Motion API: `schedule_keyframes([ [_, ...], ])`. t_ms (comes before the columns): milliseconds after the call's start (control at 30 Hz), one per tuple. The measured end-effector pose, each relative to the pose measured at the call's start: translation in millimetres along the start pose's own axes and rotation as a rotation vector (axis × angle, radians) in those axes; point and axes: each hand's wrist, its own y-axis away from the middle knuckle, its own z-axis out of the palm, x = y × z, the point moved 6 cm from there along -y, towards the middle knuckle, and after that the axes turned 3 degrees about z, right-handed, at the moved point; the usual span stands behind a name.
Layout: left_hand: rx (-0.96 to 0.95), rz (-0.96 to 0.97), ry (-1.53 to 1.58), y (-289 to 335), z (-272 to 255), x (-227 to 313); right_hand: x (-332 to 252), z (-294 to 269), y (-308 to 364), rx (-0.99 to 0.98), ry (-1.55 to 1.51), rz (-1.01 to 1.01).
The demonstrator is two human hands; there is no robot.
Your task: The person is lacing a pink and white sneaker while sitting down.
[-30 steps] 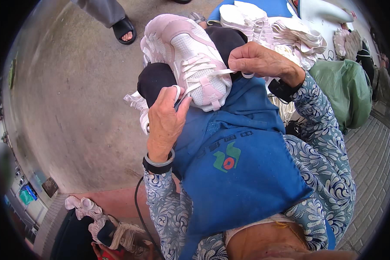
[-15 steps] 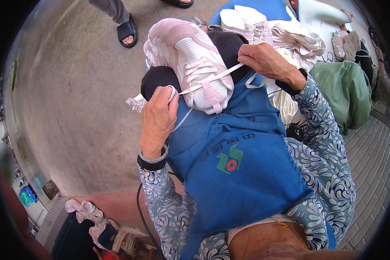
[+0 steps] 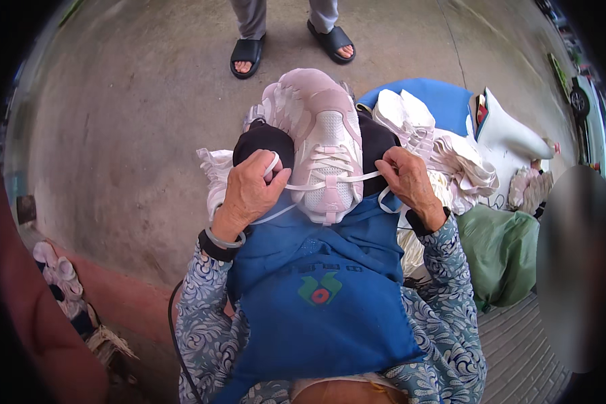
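A white and pink sneaker upper (image 3: 330,128) lies over my lap between my knees, its heel end toward me. Similar layers show stacked beneath its far left edge. White shoelace (image 3: 366,177) crosses its front in several rows. My left hand (image 3: 252,185) is closed on one end of the shoelace, left of the upper, with a loop round a finger. On the other side, my right hand (image 3: 409,178) pinches the other end. The lace runs nearly level between both hands, over the pink tab. Loose lace tails hang below each hand.
White uppers (image 3: 405,116) are piled at right beside a blue round surface (image 3: 444,101). A green bag (image 3: 497,252) and a bundle of pale laces (image 3: 411,249) lie nearer. A person in black slides (image 3: 248,55) stands ahead. More uppers (image 3: 60,273) sit at lower left.
The view has turned and shifted, so the upper appears straighter and lower. My right hand has come down level with the left, and the lace lies flatter. The standing person's both feet now show.
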Motion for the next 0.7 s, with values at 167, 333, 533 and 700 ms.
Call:
schedule_keyframes([
  [167,0.141,0.055,0.028,5.4,-10.7,0.9,4.5,4.8,-4.4,-0.018,-0.056,0.146],
  [333,0.070,0.017,0.074,4.8,-11.3,-5.9,9.6,7.2,-2.9,-0.053,-0.144,0.209],
  [533,0.088,0.057,0.104,7.0,-12.7,-1.2,13.4,5.4,-1.2,-0.005,-0.168,0.120],
  [700,0.078,0.040,0.115,6.2,-12.3,-1.6,11.0,2.6,0.5,0.035,-0.157,0.064],
])
